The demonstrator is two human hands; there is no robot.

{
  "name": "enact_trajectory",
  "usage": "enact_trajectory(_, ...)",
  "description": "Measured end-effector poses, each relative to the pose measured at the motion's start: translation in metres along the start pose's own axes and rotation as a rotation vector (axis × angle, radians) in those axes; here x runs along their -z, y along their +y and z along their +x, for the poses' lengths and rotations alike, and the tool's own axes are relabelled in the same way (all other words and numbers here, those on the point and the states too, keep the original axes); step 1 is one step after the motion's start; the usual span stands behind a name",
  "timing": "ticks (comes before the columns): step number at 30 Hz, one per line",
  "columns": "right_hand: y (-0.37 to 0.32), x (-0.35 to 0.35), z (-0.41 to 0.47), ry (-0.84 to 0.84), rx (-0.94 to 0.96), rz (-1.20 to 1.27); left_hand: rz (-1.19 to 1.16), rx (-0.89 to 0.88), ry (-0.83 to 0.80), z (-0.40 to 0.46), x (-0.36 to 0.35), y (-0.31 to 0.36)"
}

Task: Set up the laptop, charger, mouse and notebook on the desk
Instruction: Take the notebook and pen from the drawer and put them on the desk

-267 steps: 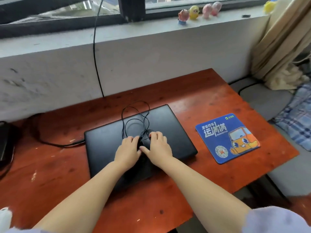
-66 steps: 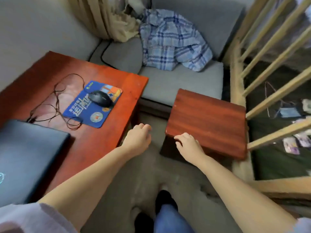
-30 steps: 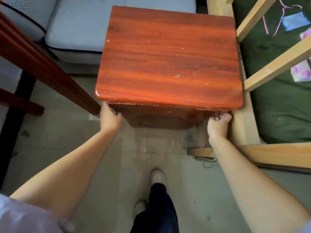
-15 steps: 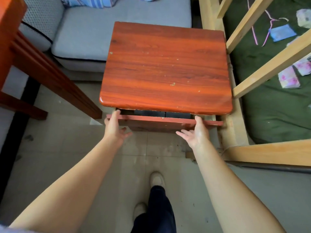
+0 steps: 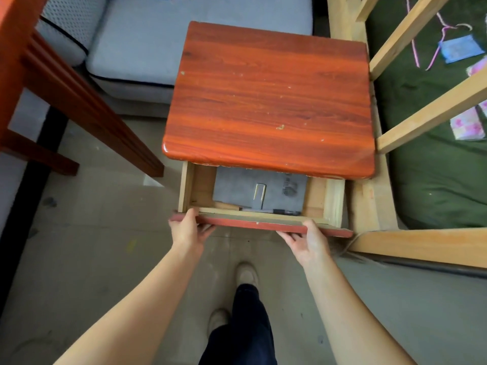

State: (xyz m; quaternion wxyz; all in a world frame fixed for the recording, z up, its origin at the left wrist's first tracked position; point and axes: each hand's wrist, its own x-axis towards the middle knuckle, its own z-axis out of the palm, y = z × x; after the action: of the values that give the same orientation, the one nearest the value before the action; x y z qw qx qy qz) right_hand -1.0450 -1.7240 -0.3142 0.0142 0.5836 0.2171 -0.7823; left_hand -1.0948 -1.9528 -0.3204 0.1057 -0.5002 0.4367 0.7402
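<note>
A person is standing over a small red-topped cabinet, both hands gripping the front panel of its half-open drawer. The grey notebook is lying flat inside, long axis running left to right, partly under the top. It is sitting just beyond the fingers of the left hand and right hand, roughly midway between them.

Open drawer under a red-brown wooden tabletop, standing on a grey tiled floor.

The drawer is partly pulled out from beneath the tabletop, pale wood inside with a red front edge. A grey notebook lies flat on its bottom, its far part hidden under the tabletop; a pen lies along the drawer's front wall, just beside the notebook.
</note>
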Motion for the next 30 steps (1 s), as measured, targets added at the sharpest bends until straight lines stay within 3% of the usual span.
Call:
enact_trajectory(8, 0.018, 0.029, 0.023, -0.048, 0.010, 0.051, -0.034, 0.082, 0.068, 0.016, 0.020, -0.029)
enact_trajectory(16, 0.022, 0.034, 0.033, -0.009, -0.062, -0.048, 0.019, 0.182, 0.020, 0.027, 0.025, -0.033)
enact_trajectory(18, 0.018, 0.037, 0.023, -0.047, -0.192, -0.233, 0.227, 0.142, 0.099, 0.019, 0.021, -0.028)
enact_trajectory(20, 0.011, 0.033, 0.008, -0.156, -0.277, -0.649, 0.646, -0.087, 0.269, 0.008, 0.019, -0.022)
enact_trajectory(22, 0.008, 0.022, -0.004, -0.248, -0.155, -1.067, 0.895, -0.563, 0.262, -0.006, 0.017, -0.016)
enact_trajectory(24, 0.008, 0.001, -0.006, -0.262, 0.155, -1.234, 1.014, -0.907, 0.042, -0.017, 0.008, -0.015)
enact_trajectory(27, 0.009, -0.032, 0.006, -0.268, 0.734, -1.572, 1.140, -0.885, -0.247, -0.010, -0.018, -0.013)
enact_trajectory(28, 0.011, -0.038, 0.014, -0.295, 0.822, -1.747, 1.169, -0.815, -0.276, -0.002, -0.028, -0.012)
enact_trajectory(30, 0.012, -0.042, 0.034, -0.339, 0.795, -2.033, 1.188, -0.679, -0.250, 0.016, -0.047, -0.009)
